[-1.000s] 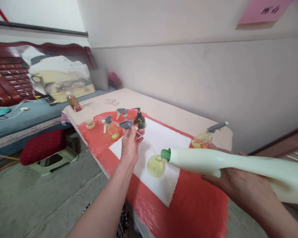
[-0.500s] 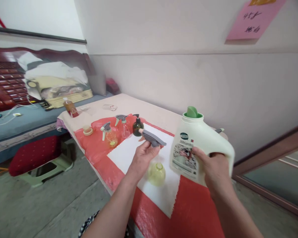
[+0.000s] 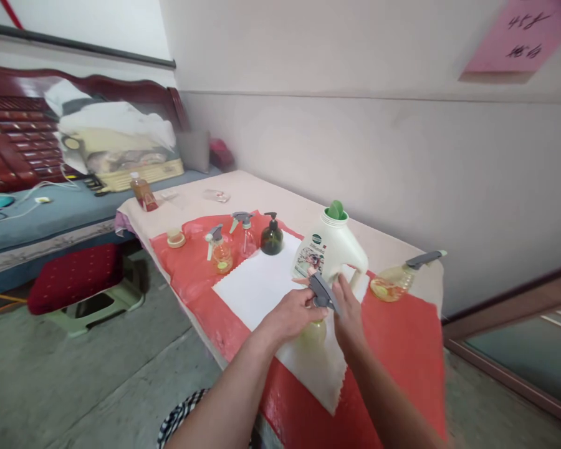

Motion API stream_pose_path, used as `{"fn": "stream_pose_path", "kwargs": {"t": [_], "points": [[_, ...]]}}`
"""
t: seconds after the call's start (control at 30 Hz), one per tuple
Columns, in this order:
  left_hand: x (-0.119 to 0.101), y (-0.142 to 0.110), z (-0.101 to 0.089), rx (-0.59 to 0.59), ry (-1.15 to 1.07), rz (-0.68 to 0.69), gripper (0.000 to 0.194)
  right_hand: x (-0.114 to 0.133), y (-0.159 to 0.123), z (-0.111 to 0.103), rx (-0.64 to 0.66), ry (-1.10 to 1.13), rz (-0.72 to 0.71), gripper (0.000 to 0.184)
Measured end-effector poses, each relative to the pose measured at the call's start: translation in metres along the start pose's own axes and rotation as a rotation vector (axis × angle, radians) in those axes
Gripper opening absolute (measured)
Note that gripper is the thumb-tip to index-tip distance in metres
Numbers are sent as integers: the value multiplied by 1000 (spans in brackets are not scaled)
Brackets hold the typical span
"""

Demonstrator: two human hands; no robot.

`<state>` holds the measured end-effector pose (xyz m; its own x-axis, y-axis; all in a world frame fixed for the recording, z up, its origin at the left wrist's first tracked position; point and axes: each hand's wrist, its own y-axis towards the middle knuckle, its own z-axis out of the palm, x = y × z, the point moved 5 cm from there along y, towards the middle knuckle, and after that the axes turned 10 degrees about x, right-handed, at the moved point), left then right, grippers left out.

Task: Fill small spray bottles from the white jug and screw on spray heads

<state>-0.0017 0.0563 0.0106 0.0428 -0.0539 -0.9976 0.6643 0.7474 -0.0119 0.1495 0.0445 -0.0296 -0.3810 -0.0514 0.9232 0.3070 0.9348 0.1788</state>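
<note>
My left hand (image 3: 292, 315) is closed on a grey trigger spray head (image 3: 324, 292), held at the top of a small yellow-green bottle (image 3: 314, 333); whether the two are joined is hidden. My right hand (image 3: 348, 308) is beside the spray head with its fingers stretched out, in front of the handle of a pale green jug (image 3: 339, 246). The jug stands upright behind both hands, with a green piece (image 3: 336, 210) in its mouth. The bottle is on a white cloth (image 3: 250, 293), partly covered by my hands.
On the red sheet (image 3: 402, 355) are two spray bottles (image 3: 222, 255) (image 3: 247, 240), a dark pump bottle (image 3: 272, 237) and a small round container (image 3: 176, 239). Another spray bottle (image 3: 393, 284) leans at the right. A brown bottle (image 3: 143, 193) stands at the far left, above a red-topped stool (image 3: 79, 280).
My right hand has let go of the jug, which now stands further back and left, and has come in beside the spray head. My left hand has brought the spray head down to the yellow-green bottle.
</note>
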Motion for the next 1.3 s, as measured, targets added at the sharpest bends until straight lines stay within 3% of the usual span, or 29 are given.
{"fn": "stream_pose_path", "kwargs": {"t": [0.13, 0.23, 0.37, 0.47, 0.7, 1.0, 1.17, 1.3], "points": [[4, -2, 0, -20, -41, 11, 12, -13, -73, 3, 133, 6, 82, 57], [1, -4, 4, -28, -79, 9, 8, -16, -94, 18, 237, -28, 39, 77], [-3, -5, 7, -64, -71, -30, 9, -17, -82, 32, 214, -53, 20, 81], [-7, -5, 5, -84, -71, -32, 13, -12, -71, 31, 181, -51, 22, 80], [-30, -6, -4, -97, -359, 81, 28, 33, -71, -11, 120, -201, -52, 77], [-36, -3, 21, -115, -449, 111, 29, 52, -71, -39, 14, -350, -261, 67], [-36, -6, 6, -254, -509, 231, 28, 56, -72, -41, 37, -368, -241, 67], [-32, -8, -4, -312, -403, 182, 27, 58, -74, -36, 74, -353, -270, 67]]}}
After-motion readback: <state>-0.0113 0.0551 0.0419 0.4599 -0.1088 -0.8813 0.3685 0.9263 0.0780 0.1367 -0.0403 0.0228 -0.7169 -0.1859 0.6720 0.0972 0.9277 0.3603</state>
